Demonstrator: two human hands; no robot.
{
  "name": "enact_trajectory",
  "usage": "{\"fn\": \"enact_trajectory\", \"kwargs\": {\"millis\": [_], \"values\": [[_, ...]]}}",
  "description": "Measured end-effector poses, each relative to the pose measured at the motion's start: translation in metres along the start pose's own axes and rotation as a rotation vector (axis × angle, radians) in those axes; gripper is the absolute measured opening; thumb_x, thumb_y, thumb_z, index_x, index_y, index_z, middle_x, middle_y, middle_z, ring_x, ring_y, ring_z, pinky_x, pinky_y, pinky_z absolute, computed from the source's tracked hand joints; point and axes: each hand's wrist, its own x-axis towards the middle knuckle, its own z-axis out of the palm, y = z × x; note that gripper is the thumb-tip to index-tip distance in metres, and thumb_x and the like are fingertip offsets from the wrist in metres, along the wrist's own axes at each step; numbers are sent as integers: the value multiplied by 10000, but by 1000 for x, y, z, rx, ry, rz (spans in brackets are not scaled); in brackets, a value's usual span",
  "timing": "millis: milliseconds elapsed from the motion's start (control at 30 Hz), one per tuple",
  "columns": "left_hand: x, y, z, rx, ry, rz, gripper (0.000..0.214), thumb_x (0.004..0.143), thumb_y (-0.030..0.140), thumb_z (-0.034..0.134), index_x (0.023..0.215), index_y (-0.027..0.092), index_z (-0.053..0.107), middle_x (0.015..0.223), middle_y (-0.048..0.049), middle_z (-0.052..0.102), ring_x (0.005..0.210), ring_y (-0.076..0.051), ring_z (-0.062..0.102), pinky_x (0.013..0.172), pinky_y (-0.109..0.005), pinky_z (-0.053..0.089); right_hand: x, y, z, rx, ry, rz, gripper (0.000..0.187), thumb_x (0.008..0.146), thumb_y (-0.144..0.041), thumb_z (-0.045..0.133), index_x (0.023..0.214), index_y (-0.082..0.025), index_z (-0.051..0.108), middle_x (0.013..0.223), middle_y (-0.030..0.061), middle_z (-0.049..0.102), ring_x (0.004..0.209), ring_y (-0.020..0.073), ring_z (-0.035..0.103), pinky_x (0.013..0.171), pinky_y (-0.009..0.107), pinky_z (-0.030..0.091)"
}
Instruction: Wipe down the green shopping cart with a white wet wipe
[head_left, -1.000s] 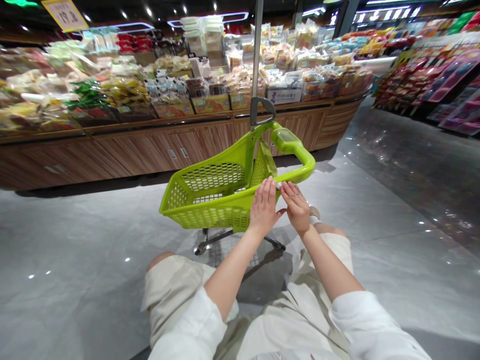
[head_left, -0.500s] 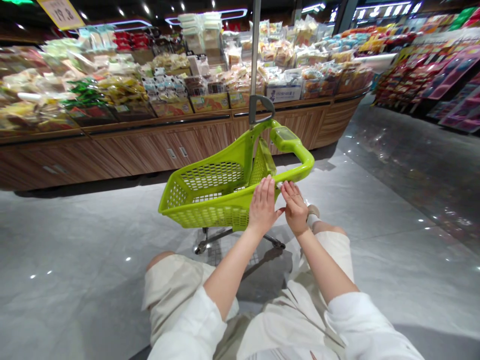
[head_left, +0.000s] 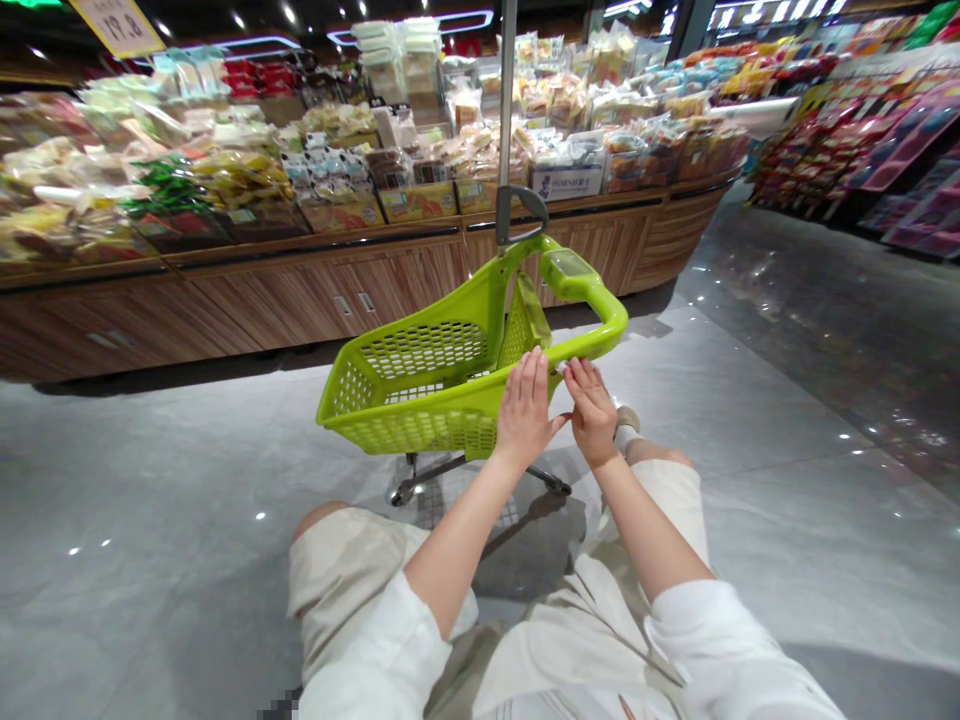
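Note:
A lime-green plastic shopping cart [head_left: 412, 432] with perforated sides stands before my knees, its handle [head_left: 600, 335] on the right. My left hand [head_left: 523, 410] lies flat against the near upper side of the basket, fingers stretched out. Just right of it, my right hand [head_left: 592, 412] has its fingers together and slightly bent at the rim below the handle. A small white bit [head_left: 561, 367] shows at the right fingertips, too small to name. The thumbs come close together. My right palm and anything under it are hidden.
Behind the cart runs a wood-fronted display counter [head_left: 277, 295] heaped with packaged food. A metal pole [head_left: 508, 100] with a grey loop [head_left: 532, 212] rises at the cart's far side. More packaged-goods shelves [head_left: 817, 150] stand right. Glossy grey tiles [head_left: 150, 450] cover the floor.
The view shifts very slightly. Both hands stay in nearly the same place on the cart, and the cart has not visibly moved.

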Motion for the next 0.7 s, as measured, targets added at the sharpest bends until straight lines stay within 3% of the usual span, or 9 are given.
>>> {"fn": "enact_trajectory", "kwargs": {"millis": [100, 200, 267, 333, 400, 533, 600, 700], "values": [[0, -2, 0, -3, 14, 14, 1203, 707, 428, 833, 1558, 97, 49, 1556, -224, 365, 1493, -321, 278, 1208, -486, 312, 5, 4, -9, -23, 10, 3, 545, 990, -112, 332, 1492, -307, 415, 1483, 37, 511, 1408, 230, 431, 1183, 509, 371], [-1, -2, 2, -7, 17, 18, 1197, 712, 443, 825, 1559, 92, 55, 1560, -224, 356, 1494, -329, 272, 1211, -491, 303, 25, 13, -17, -52, 226, 125, 529, 999, -120, 307, 1467, -318, 457, 1510, 21, 480, 1427, 248, 399, 1197, 546, 323], [-1, -2, 2, -19, 17, 13, 1169, 734, 459, 801, 1559, 89, 60, 1570, -224, 339, 1497, -333, 259, 1213, -496, 292, 32, 16, -16, -53, 301, 166, 517, 1007, -139, 299, 1462, -319, 464, 1515, 19, 476, 1428, 253, 396, 1199, 550, 317], [-1, -2, 2, -44, 18, 18, 1117, 775, 493, 751, 1559, 87, 67, 1580, -224, 318, 1501, -334, 241, 1213, -509, 281, 27, 14, -10, -44, 246, 153, 522, 1009, -145, 278, 1477, -310, 441, 1515, 28, 475, 1433, 250, 387, 1199, 546, 322], [-1, -2, 0, -71, 18, 34, 1034, 830, 493, 681, 1559, 86, 71, 1587, -224, 302, 1509, -328, 220, 1212, -518, 272, 12, 9, -3, -12, 111, 87, 521, 1007, -150, 291, 1491, -293, 419, 1507, 46, 483, 1432, 247, 391, 1194, 537, 341], [-1, -5, -4, -85, -3, 60, 858, 908, 366, 554, 1561, 87, 73, 1600, -216, 281, 1521, -297, 188, 1215, -508, 262, -5, 5, -5, 0, -77, -43, 535, 989, -120, 352, 1490, -295, 424, 1450, 50, 548, 1394, 221, 452, 1177, 488, 392], [-1, -7, -5, -77, -12, 70, 806, 933, 341, 505, 1563, 89, 70, 1602, -213, 279, 1523, -288, 184, 1215, -504, 258, 4, 9, -14, -56, -19, 2, 555, 983, -96, 319, 1487, -302, 430, 1461, 40, 539, 1402, 219, 439, 1189, 500, 367], [-2, -7, -2, -67, -4, 69, 749, 976, 362, 431, 1568, 103, 52, 1602, -208, 287, 1525, -280, 182, 1212, -504, 256, 25, 18, -23, -126, 170, 135, 559, 978, -105, 282, 1480, -289, 445, 1509, 37, 483, 1433, 243, 385, 1199, 550, 318]]}}
